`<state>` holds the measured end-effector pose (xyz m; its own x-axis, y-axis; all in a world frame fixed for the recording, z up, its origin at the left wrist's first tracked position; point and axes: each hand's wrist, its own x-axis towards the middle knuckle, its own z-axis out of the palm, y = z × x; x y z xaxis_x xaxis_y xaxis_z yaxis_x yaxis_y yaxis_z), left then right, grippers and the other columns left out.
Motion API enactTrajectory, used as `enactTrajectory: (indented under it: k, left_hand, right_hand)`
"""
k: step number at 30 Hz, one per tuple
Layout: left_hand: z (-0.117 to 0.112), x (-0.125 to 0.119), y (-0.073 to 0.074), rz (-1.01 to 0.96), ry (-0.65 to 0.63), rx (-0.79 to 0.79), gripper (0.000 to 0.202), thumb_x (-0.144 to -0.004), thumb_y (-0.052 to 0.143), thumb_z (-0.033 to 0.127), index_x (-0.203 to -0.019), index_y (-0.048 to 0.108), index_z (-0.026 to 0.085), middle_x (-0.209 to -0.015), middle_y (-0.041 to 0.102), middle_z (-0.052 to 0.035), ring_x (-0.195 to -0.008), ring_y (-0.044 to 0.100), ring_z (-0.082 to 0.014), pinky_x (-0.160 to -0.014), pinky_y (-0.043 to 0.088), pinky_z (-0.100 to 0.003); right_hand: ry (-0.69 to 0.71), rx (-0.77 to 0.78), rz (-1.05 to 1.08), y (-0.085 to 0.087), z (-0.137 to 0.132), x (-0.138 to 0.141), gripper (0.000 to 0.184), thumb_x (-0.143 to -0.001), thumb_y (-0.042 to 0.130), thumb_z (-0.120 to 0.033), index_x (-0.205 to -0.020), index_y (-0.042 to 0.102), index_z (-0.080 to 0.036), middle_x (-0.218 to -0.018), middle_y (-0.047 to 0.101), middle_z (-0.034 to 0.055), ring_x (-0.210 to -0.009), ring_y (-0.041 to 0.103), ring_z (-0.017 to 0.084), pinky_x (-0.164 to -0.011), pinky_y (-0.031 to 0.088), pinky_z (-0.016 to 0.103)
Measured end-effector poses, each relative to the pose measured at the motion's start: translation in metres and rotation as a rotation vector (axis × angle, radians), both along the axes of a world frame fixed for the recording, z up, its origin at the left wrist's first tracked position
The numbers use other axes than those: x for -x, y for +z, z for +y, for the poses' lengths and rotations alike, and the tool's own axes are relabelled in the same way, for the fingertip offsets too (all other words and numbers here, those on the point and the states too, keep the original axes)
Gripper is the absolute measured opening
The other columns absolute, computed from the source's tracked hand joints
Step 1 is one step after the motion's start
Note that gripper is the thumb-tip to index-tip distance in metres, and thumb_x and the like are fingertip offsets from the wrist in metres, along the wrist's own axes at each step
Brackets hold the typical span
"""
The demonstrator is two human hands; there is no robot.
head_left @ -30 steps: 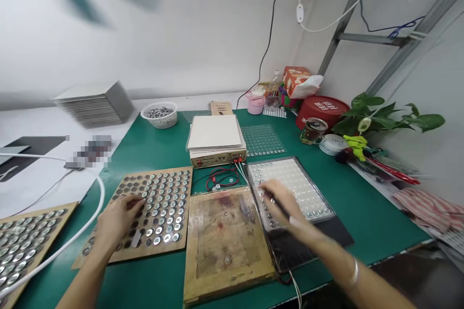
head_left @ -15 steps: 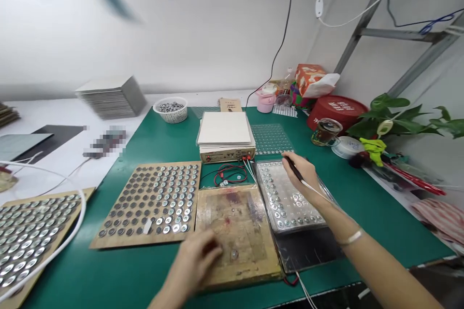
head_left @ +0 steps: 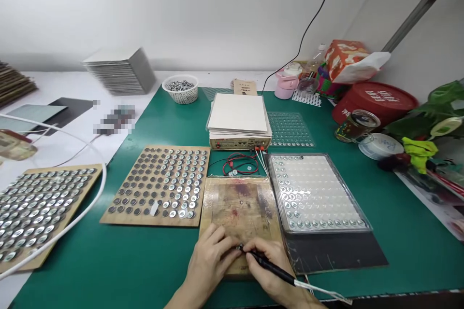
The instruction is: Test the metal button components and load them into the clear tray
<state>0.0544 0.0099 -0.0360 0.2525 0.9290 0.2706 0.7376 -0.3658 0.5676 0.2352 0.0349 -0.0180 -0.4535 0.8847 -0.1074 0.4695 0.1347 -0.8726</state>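
Observation:
Low over the worn wooden board (head_left: pixel 226 212), my two hands meet at the fingertips. My right hand (head_left: pixel 266 265) is closed around a black pen-shaped tool (head_left: pixel 273 269) with a white cable trailing from its back end. Its tip reaches a small round metal part (head_left: pixel 239 247) near the board's front. My left hand (head_left: pixel 210 256) is closed, thumb and fingers pinched at that part, which is mostly hidden between the fingertips. To the right lies a clear tray (head_left: pixel 322 188), with round metal pieces along its left columns and front row.
Left of the board, a brown sheet (head_left: pixel 134 219) carries rows of round discs; another disc-covered sheet (head_left: pixel 32 265) lies farther left. Behind stands an instrument (head_left: pixel 239 144) with red and white leads. A white basket (head_left: pixel 186 95) holds metal parts. A glass mug (head_left: pixel 353 128) stands right.
My right hand has come from the clear tray to the board with the pen-shaped tool. My left hand has moved right to the small part. The view has tilted down.

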Motion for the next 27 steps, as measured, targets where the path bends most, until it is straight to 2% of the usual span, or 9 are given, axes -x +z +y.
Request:
enactTrajectory:
  k: [5,8,14,16,19,21,22,25,27]
  left_hand:
    - [0.0,-0.001,0.008,-0.01,-0.008,0.054,0.01,-0.088,0.059,0.027,-0.084,0.066,0.021,-0.073,0.057,-0.0022,-0.072,0.051,-0.017,-0.059,0.042,-0.026]
    - [0.014,0.026,0.02,0.027,0.005,0.079,0.014,-0.088,0.059,0.03,-0.08,0.066,0.02,-0.076,0.06,-0.002,-0.076,0.054,-0.0167,-0.065,0.044,-0.027]
    - [0.066,0.134,0.035,0.295,0.523,0.047,0.023,-0.09,0.049,0.035,-0.086,0.066,0.02,-0.087,0.066,-0.0046,-0.085,0.058,-0.0205,-0.075,0.045,-0.03]
    - [0.077,0.155,0.033,0.328,0.567,0.037,0.025,-0.088,0.047,0.036,-0.084,0.066,0.02,-0.086,0.065,-0.0062,-0.084,0.058,-0.0228,-0.074,0.044,-0.031]
    - [0.081,0.164,0.027,0.363,0.563,0.026,0.028,-0.085,0.045,0.039,-0.081,0.066,0.02,-0.082,0.064,-0.0072,-0.083,0.059,-0.0252,-0.072,0.043,-0.032]
    - [0.079,0.164,0.024,0.381,0.557,0.013,0.032,-0.085,0.043,0.041,-0.082,0.066,0.019,-0.083,0.064,-0.0088,-0.083,0.059,-0.0269,-0.073,0.043,-0.033]
    - [0.078,0.164,0.023,0.389,0.555,0.015,0.034,-0.085,0.042,0.042,-0.083,0.066,0.019,-0.084,0.064,-0.0095,-0.084,0.06,-0.0276,-0.073,0.043,-0.034]
    - [0.076,0.166,0.023,0.404,0.55,0.068,0.038,-0.084,0.04,0.045,-0.085,0.068,0.019,-0.09,0.066,-0.0099,-0.086,0.06,-0.0282,-0.071,0.043,-0.034]
    - [0.077,0.169,0.024,0.371,0.562,0.134,0.038,-0.082,0.043,0.046,-0.086,0.069,0.019,-0.094,0.066,-0.0102,-0.089,0.06,-0.0293,-0.069,0.043,-0.033]
  right_hand:
    - [0.016,-0.001,-0.067,0.0,0.002,0.003,0.015,-0.078,0.048,-0.024,-0.067,0.058,-0.018,-0.057,0.055,-0.0023,-0.054,0.054,0.013,-0.052,0.033,0.021]
    - [0.012,-0.033,-0.078,-0.005,0.002,0.004,0.018,-0.079,0.047,-0.024,-0.067,0.057,-0.018,-0.056,0.054,-0.0023,-0.053,0.054,0.013,-0.051,0.033,0.021]
    - [0.012,-0.155,-0.014,-0.011,-0.003,0.0,0.017,-0.082,0.049,-0.019,-0.068,0.058,-0.019,-0.055,0.057,-0.0023,-0.049,0.056,0.013,-0.045,0.036,0.02]
    - [0.013,-0.298,0.063,-0.011,-0.003,-0.001,0.015,-0.084,0.049,-0.014,-0.076,0.061,-0.02,-0.063,0.063,-0.0006,-0.055,0.062,0.014,-0.051,0.044,0.02]
    - [0.087,-0.68,0.159,-0.015,-0.006,0.002,0.029,-0.087,0.046,-0.006,-0.109,0.06,-0.019,-0.092,0.072,0.0079,-0.086,0.067,0.021,-0.076,0.053,0.029]
    - [0.14,-0.886,0.088,-0.018,-0.01,0.007,0.036,-0.089,0.042,-0.005,-0.121,0.055,-0.016,-0.102,0.07,0.0139,-0.1,0.063,0.025,-0.085,0.053,0.037]
    - [0.15,-0.922,0.022,-0.02,-0.013,0.01,0.036,-0.089,0.039,-0.005,-0.12,0.055,-0.015,-0.101,0.07,0.0152,-0.099,0.063,0.026,-0.083,0.054,0.038]
    - [0.139,-0.801,-0.104,-0.017,-0.017,0.015,0.031,-0.087,0.036,-0.003,-0.101,0.061,-0.016,-0.088,0.067,0.012,-0.079,0.061,0.023,-0.069,0.054,0.033]
    - [0.094,-0.694,-0.085,-0.007,-0.006,0.006,0.028,-0.084,0.037,-0.003,-0.09,0.06,-0.018,-0.083,0.064,0.0083,-0.073,0.059,0.019,-0.063,0.051,0.028]
